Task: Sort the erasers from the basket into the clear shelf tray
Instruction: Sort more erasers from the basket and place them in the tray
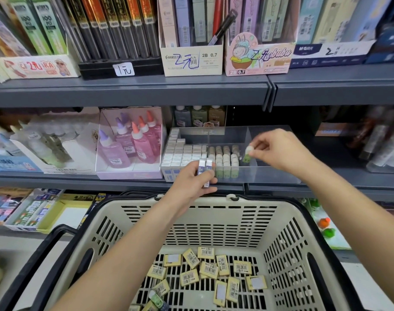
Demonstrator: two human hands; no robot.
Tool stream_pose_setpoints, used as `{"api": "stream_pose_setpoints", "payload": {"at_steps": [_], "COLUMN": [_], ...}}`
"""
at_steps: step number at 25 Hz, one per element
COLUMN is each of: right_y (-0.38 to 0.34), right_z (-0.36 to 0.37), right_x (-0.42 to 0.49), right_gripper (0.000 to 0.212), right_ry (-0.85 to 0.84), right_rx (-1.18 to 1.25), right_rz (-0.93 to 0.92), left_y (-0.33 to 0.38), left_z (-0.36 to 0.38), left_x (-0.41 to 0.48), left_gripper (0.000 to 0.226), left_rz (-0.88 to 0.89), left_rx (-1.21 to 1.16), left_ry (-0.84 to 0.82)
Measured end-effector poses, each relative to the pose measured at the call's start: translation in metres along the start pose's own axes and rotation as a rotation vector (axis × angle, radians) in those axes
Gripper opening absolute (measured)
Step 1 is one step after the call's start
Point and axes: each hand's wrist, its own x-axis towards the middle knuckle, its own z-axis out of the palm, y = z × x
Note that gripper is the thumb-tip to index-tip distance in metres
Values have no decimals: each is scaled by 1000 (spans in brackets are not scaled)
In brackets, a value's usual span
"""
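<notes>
A beige slotted basket [214,223] sits below me, with several yellow wrapped erasers [208,269] on its floor and a green-and-white one [156,299] near the front. On the middle shelf stands the clear shelf tray [267,175], with rows of white erasers [182,153] at its left and green-and-white ones [225,160] in the middle. My left hand [192,184] is shut on two white-and-blue erasers [204,168] in front of the tray. My right hand [279,151] pinches a small green-and-white eraser [247,154] over the tray's right part.
A box of pink and purple glue bottles [131,142] stands just left of the tray. Small bottles [199,116] sit behind it. The grey shelf edge [146,90] above carries boxes of pencil leads. Lower-shelf boxes [34,209] flank the basket.
</notes>
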Motion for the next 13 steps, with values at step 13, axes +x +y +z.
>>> {"api": "stream_pose_setpoints", "payload": {"at_steps": [13], "right_y": [-3], "right_z": [25], "right_x": [5], "right_gripper": [24], "right_ry": [-250], "right_rx": [-350], "right_rz": [-37], "left_y": [-4], "left_z": [2], "left_x": [-5], "left_gripper": [6], "left_rz": [9], "left_rx": [16], "left_ry": [-21]}}
